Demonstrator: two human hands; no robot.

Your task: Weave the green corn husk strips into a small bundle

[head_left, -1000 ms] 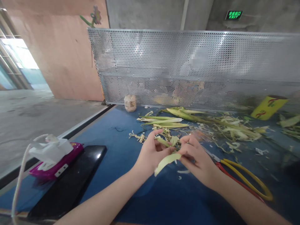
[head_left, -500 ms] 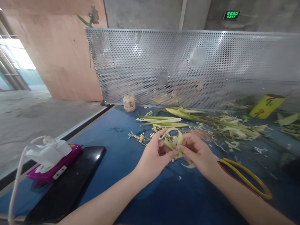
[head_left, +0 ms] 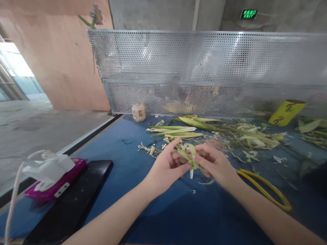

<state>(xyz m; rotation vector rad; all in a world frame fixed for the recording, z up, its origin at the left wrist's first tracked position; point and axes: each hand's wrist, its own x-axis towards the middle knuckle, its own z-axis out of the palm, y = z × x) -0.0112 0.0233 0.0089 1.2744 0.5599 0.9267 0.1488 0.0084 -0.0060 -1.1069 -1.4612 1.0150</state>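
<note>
Between my two hands is a pale green leaf strip [head_left: 193,162], bent into a loop and folded over itself. My left hand [head_left: 170,163] pinches its left side between thumb and fingers, the index finger pointing up. From the right, my right hand [head_left: 213,161] grips the strip with thumb and fingertips. A short white end hangs below the fold. Just beyond the hands lie small knotted plant-fibre pieces [head_left: 150,148] and several long green leaves [head_left: 178,131]. Yellow-handled scissors or pliers [head_left: 268,187] lie partly hidden under my right forearm.
A perforated metal screen [head_left: 153,68] closes the table's far side. On the left are a black phone [head_left: 74,200] and a magenta power strip [head_left: 57,185] with a white plug. Leaf scraps [head_left: 255,136], a yellow roll [head_left: 287,112] and a whitish jar [head_left: 139,112] stand or lie toward the back.
The loop in the leaf strip has become smaller and lower, and a white end now hangs beneath it. The whole view has shifted slightly; both hands keep their grip.
</note>
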